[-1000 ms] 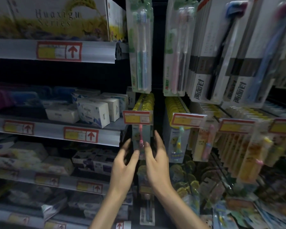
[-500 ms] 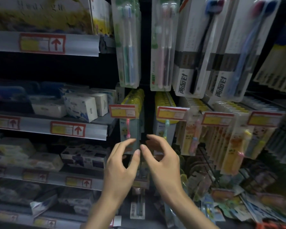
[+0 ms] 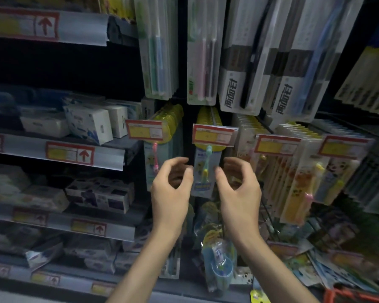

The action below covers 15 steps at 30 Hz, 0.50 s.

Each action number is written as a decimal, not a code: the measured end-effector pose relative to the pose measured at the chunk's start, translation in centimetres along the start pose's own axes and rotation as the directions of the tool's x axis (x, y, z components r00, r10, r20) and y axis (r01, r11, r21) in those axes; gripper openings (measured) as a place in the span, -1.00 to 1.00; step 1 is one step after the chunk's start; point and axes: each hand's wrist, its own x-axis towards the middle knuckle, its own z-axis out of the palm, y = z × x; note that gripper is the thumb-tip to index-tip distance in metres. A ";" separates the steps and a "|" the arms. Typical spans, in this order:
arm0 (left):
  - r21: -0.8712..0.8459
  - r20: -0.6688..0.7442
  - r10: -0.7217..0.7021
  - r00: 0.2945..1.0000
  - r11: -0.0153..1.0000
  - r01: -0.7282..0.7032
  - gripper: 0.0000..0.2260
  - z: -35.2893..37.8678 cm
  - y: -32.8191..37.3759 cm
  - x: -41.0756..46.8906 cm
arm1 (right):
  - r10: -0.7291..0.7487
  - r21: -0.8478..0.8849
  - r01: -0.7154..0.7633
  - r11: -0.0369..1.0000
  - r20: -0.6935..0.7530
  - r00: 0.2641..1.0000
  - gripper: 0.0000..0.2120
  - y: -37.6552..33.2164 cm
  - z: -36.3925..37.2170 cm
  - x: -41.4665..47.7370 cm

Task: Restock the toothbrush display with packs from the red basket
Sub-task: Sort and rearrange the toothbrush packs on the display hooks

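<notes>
Both grips are raised to the display with fingers curled, one on each side of the green pack (image 3: 204, 171). The pack hangs just under its price tag (image 3: 213, 135), between our thumbs. The left grip (image 3: 170, 189) has its thumb at the pack's left edge, and the right grip (image 3: 239, 189) lays its thumb on the right edge. In this dim, blurred view we cannot tell whether either grip pinches the card or only touches it. Neither holds anything else.

The main risk is that the pack is not seated on its hook. If we let go then, it would fall into the loose packs heaped below the grips. A push straight in could also swing the row behind it or bend the tag upward. The left grip's knuckles are close to the pink pack (image 3: 154, 162) on their outer side, and the right grip's are close to the yellow packs (image 3: 271, 171) beyond it. A wide move could knock either row askew.

The hook and the pack's hang hole are hidden behind the tag, so we cannot see how many packs sit behind the front one. The fingertips of both grips curl out of view. Only a red corner of the basket (image 3: 357, 295) shows, low and outward of the right grip, and its contents are cut off. No print on the pack can be read.
</notes>
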 end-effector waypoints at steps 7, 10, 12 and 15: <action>-0.062 -0.062 -0.055 0.997 0.997 0.052 -0.75 2.1 -1.3 2.3 | 0.058 0.025 -0.057 0.998 -0.050 0.997 -0.57 1.0 2.6 2.5; -0.042 -0.065 -0.048 0.997 0.998 0.045 -0.73 2.5 -1.5 3.4 | 0.073 0.086 -0.064 0.994 -0.111 0.991 -0.62 1.2 3.5 3.4; -0.061 -0.064 -0.042 0.997 0.997 0.038 -0.74 2.9 -1.5 4.0 | 0.079 0.169 -0.055 0.984 -0.138 0.987 -0.70 1.1 3.7 3.9; -0.094 -0.071 -0.019 0.997 0.995 0.012 -0.81 3.5 -1.4 4.5 | 0.077 0.223 -0.038 0.974 -0.167 0.983 -0.77 0.9 3.7 4.3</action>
